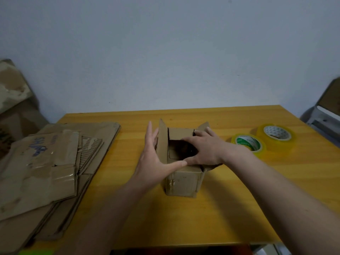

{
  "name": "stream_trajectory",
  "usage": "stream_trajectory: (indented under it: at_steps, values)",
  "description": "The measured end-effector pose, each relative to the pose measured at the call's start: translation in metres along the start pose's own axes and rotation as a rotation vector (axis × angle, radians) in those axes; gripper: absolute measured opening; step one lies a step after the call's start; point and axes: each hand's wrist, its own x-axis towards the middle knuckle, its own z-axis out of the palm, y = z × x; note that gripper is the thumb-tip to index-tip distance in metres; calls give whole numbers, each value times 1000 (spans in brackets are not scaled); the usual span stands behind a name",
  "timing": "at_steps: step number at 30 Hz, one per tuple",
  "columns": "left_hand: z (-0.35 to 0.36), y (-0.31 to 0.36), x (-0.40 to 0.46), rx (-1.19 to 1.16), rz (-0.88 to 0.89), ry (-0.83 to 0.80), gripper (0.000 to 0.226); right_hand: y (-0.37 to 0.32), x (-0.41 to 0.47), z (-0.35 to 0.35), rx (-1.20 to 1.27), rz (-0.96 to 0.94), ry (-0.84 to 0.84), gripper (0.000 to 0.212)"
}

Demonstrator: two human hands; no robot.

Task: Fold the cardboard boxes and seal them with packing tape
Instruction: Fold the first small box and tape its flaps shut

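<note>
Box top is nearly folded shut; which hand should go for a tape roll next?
Right, probably. The right hand lies flat on the box flaps, and both tape rolls sit just beyond it on the table. The left hand is across the box, pressing the upright left flap.

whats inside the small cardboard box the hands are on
Through the open top of the small brown cardboard box only dark interior and a folded inner flap show, no contents. The right hand covers the right side of the opening, so that part is hidden.
</note>
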Motion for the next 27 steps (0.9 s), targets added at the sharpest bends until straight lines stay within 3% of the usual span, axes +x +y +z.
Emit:
stream_trajectory:
  at_steps: [2,6,11,13,16,18,20,24,27]
  values:
    - [3,3,-3,36,32,-96,128,0,0,0,9,3,14,82]
    - [12,0,-5,411,86,-304,104,-2,-2,0,52,-8,41,84]
    - [14,-3,-1,523,104,-347,101,2,-8,3,159,-16,168,86]
    - [13,-4,0,552,100,-354,101,4,-12,2,388,-14,327,85]
    - [14,-4,0,532,78,-357,102,1,-21,-1,951,64,516,70]
    - [16,-3,-1,498,18,-353,104,-2,-24,2,1124,137,511,58]
    - [19,-1,-3,461,-79,-350,104,-6,-26,12,1096,135,455,51]
    - [25,4,-4,467,-147,-348,100,-15,-24,24,1173,82,382,55]
    - [28,5,-5,514,-117,-319,96,-16,-17,32,1028,73,284,58]
